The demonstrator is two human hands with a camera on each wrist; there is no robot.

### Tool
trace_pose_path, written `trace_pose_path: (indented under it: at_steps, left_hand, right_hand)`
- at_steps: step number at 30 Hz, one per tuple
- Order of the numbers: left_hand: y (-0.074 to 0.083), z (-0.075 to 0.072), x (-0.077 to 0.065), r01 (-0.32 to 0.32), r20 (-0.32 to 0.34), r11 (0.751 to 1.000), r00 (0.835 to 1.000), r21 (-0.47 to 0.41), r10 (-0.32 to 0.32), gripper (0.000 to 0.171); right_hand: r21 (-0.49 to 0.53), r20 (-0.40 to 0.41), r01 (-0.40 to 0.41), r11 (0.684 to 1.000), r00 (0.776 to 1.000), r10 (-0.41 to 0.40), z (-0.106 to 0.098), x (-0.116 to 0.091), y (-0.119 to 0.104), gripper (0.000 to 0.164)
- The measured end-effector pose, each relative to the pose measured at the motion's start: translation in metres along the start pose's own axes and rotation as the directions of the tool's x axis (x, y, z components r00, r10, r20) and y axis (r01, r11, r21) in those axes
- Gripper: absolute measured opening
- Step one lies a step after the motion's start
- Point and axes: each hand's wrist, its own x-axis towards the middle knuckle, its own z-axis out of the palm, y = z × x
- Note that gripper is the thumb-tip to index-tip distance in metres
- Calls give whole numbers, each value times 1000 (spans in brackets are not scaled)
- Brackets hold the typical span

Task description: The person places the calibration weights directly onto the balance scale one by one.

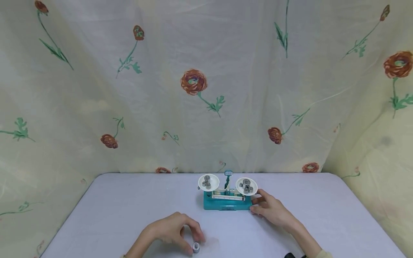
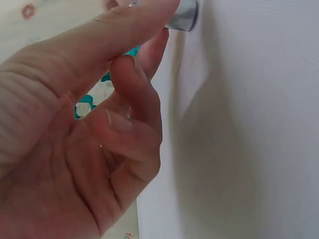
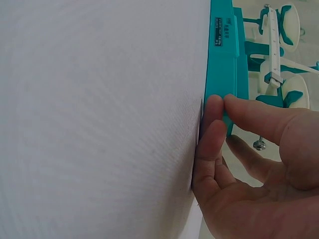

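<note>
A small metal weight (image 1: 196, 247) is at the table's front, between the thumb and fingers of my left hand (image 1: 175, 229). In the left wrist view, the thumb lies against the shiny side of that weight (image 2: 184, 16), and the other fingers curl below it. A teal balance scale (image 1: 226, 205) stands farther back, with several metal weights in its left pan (image 1: 203, 178) and several more in its right pan (image 1: 255, 183). My right hand (image 1: 272, 211) grips the right end of its base; in the right wrist view, thumb and fingers pinch the corner of the teal base (image 3: 222, 64).
The balance stands near the back edge of the white table (image 1: 129, 200). Behind and beside it hangs a flowered curtain (image 1: 226, 136). A dark object (image 1: 289, 255) shows at the bottom edge by the right forearm.
</note>
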Motion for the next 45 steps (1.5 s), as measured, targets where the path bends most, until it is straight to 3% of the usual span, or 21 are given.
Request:
trace_pose_path:
  at_steps: [8,11,17,24,31,38,42,45]
  left_hand:
    - [-34,4,13,-22,40,999,999,50,20,28]
    - [-36,6,15,2,38,999,999,33,-3,27]
    - [-27,5,12,-6,36,998,999,63,3,23]
    - [-4,5,6,87,22,995,996,41,-88,20]
    - [-12,6,8,75,20,994,997,75,-77,21]
    - [-12,6,10,86,22,995,996,55,-87,19]
    - [-21,5,13,68,37,994,997,80,-71,20]
    - [-18,5,12,70,34,994,997,78,-73,20]
  right_hand:
    - [4,1,4,1000,1000,-4,1,-1,0,73]
    - [8,0,4,1000,1000,-4,1,-1,0,73]
    - [7,4,16,1000,1000,-16,0,0,-1,73]
    - [7,7,16,1000,1000,-16,0,0,1,72]
    - [10,5,14,1000,1000,-14,0,-1,-1,73]
    - [6,1,13,1000,1000,-13,0,-1,0,73]
    - [1,4,14,1000,1000,-14,0,0,0,73]
    - [4,5,21,1000,1000,-21,-1,0,0,74]
